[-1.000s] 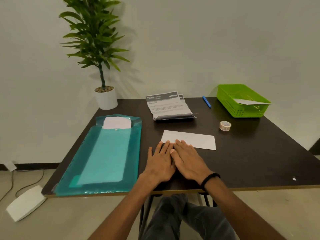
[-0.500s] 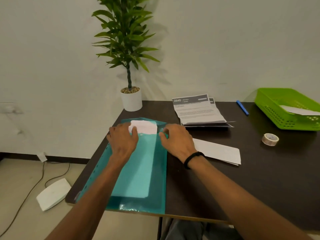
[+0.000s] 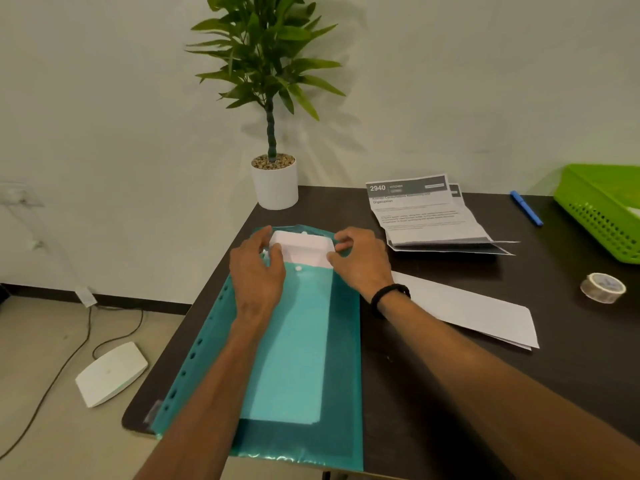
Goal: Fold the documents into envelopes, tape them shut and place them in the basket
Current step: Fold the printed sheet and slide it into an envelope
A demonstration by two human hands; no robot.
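A teal plastic folder [image 3: 339, 358] lies along the table's left side. White envelopes [image 3: 304, 249] stick out of its far end. My left hand [image 3: 258, 271] pinches the stack's left corner at the folder's mouth, thumb on the far side. My right hand [image 3: 362, 263] pinches the right corner with curled fingers. A folded white document [image 3: 485, 317] lies flat just right of my right forearm. More printed documents [image 3: 426, 216] sit stacked behind it. A roll of clear tape [image 3: 604, 287] rests further right. The green basket [image 3: 602, 216] stands at the right edge.
A potted plant [image 3: 275, 183] stands at the table's back left corner. A blue pen [image 3: 526, 207] lies between the printed documents and the basket. On the floor to the left are a white flat device [image 3: 110, 374] and cables.
Both hands left the folded document in front of me and moved left to the folder's far end, where they now pinch the envelopes. The view swung left with them.
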